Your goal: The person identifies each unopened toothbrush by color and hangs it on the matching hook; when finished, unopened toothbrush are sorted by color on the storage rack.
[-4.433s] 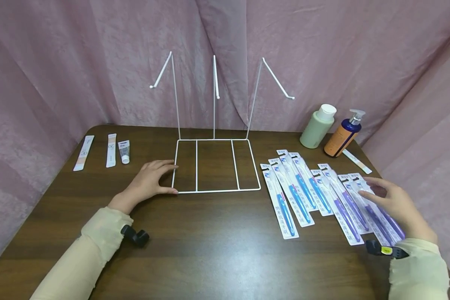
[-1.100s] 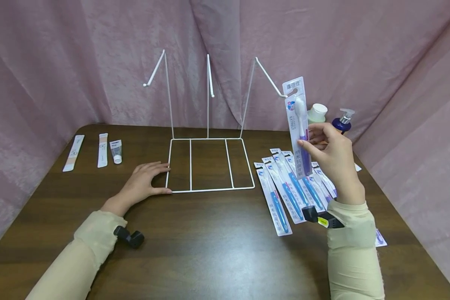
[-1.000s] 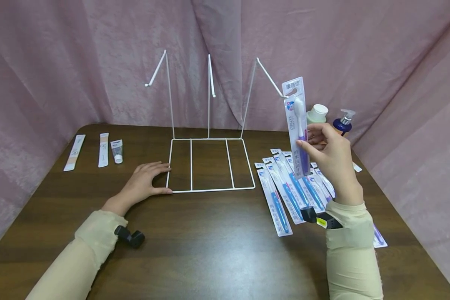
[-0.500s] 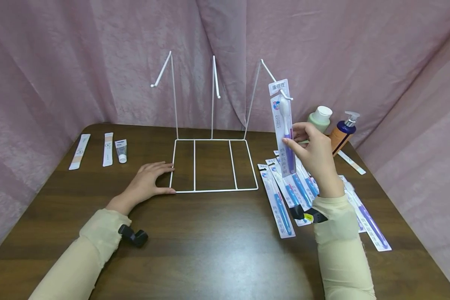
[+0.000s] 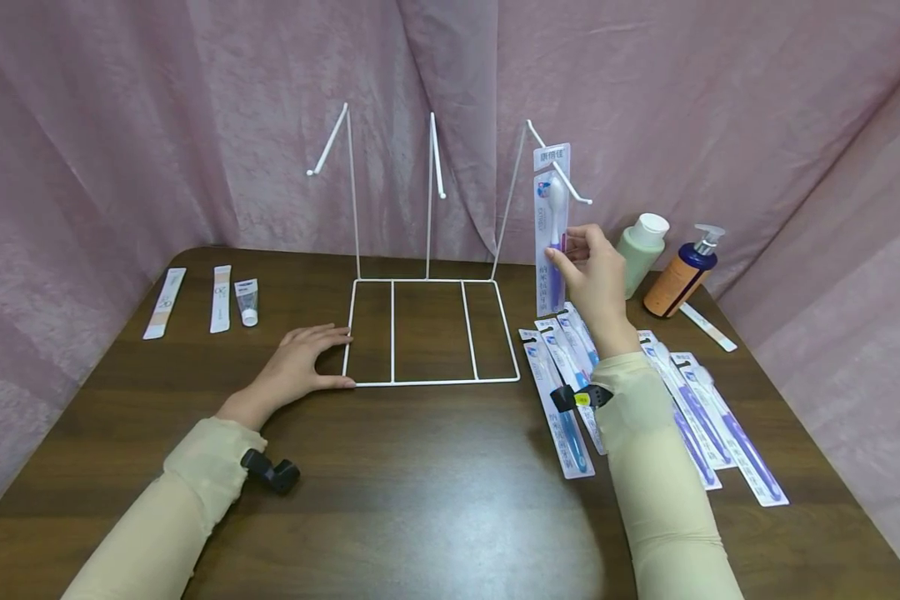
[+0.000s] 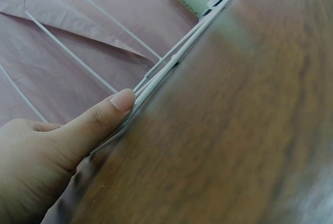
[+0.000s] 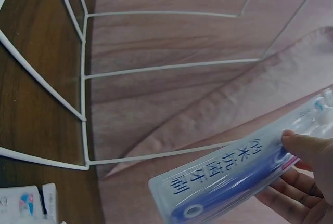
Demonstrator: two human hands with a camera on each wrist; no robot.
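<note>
My right hand [image 5: 598, 271] pinches a packaged purple toothbrush [image 5: 547, 217] between thumb and fingers. The pack hangs upright, and the right hook [image 5: 572, 185] of the white wire rack [image 5: 429, 383] passes through the slot near its top. In the right wrist view the lower end of the toothbrush pack [image 7: 208, 182] points away from the fingers. My left hand [image 5: 292, 365] rests at the front left corner of the rack, fingers spread along the left wire. In the left wrist view its thumb [image 6: 101, 114] lies straight against the wire base.
Several packaged toothbrushes [image 5: 735, 433] lie fanned on the table at the right, partly under my right forearm. Behind them stand a green bottle [image 5: 640, 250] and an orange pump bottle [image 5: 675, 283]. A small tube [image 5: 247, 300] and two slim packets [image 5: 221, 300] lie at the left.
My right hand lifted a purple toothbrush pack from the table, carried it left to the right hook, and slid it back along the hook. My left hand stays on the rack.
</note>
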